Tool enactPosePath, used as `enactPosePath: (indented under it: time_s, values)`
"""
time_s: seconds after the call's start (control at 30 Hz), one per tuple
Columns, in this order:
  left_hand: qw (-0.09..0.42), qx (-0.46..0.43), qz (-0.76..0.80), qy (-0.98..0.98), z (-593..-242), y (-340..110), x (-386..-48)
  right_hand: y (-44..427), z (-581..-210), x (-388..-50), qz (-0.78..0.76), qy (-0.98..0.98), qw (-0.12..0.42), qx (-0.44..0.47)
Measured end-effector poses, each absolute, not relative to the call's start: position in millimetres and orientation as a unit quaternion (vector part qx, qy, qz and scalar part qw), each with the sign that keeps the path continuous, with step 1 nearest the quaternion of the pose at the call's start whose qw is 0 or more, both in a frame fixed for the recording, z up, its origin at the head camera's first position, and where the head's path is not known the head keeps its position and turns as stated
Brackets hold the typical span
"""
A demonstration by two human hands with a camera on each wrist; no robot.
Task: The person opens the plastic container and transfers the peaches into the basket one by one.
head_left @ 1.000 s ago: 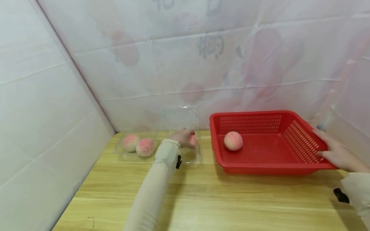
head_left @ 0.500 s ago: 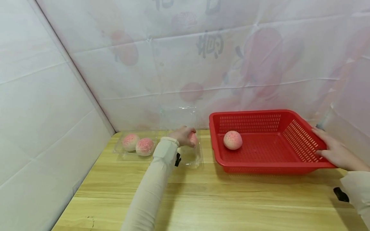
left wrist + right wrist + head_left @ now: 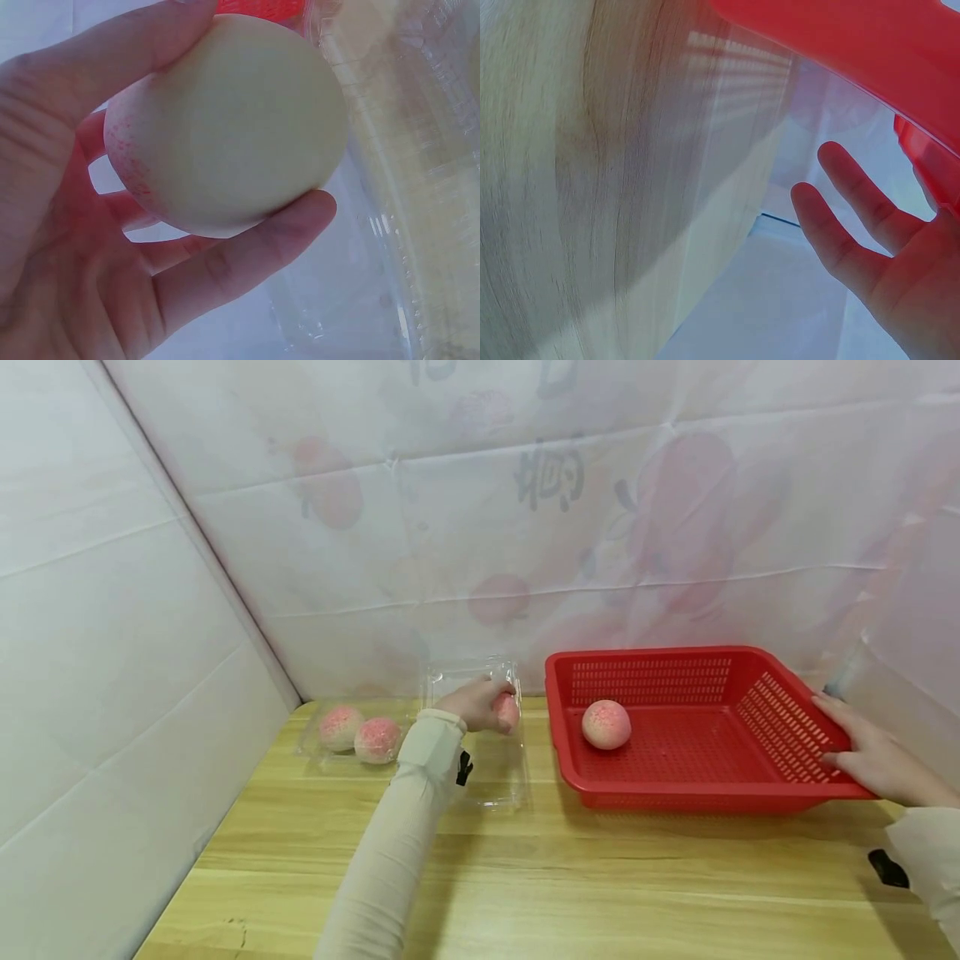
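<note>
A pink-and-white ball (image 3: 507, 714) is clasped between thumb and fingers by the left grip (image 3: 474, 704), at an opened clear container (image 3: 495, 800). The red basket (image 3: 697, 791), where another ball (image 3: 606, 725) is contained, is held at its rim by the right grip (image 3: 879, 758). The wooden surface (image 3: 540, 885) is backed by printed white sheeting (image 3: 450, 552).

Moved the pink-and-white bun (image 3: 507, 714) slightly toward one o'clock, gripped in the left hand (image 3: 476, 704); shifted the open clear plastic clamshell (image 3: 498, 777) toward six o'clock.
</note>
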State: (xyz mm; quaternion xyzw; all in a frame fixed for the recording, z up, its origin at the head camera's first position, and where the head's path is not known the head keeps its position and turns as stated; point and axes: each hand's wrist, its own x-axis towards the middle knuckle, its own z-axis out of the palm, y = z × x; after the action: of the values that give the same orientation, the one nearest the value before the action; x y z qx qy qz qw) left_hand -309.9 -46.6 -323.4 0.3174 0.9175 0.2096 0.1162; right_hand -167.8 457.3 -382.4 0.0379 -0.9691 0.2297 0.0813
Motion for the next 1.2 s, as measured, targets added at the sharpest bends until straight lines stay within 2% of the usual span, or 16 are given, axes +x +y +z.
enactPosePath:
  time_s: [0.4,0.8,1.03,1.2]
  values:
    - [0.094,0.323,0.182,0.924,-304,-46,-304,455,-378,-168,0.223,-0.972,0.069,0.026]
    - [0.088,0.334,0.172,0.923,-286,-39,-302,458,-381,-170,0.230,-0.969,0.079,0.041]
    - [0.088,0.329,0.176,0.924,-286,-36,-297,457,-384,-167,0.230,-0.968,0.087,0.052]
    - [0.082,0.338,0.172,0.922,-284,-35,-298,457,-381,-168,0.213,-0.974,0.073,0.036]
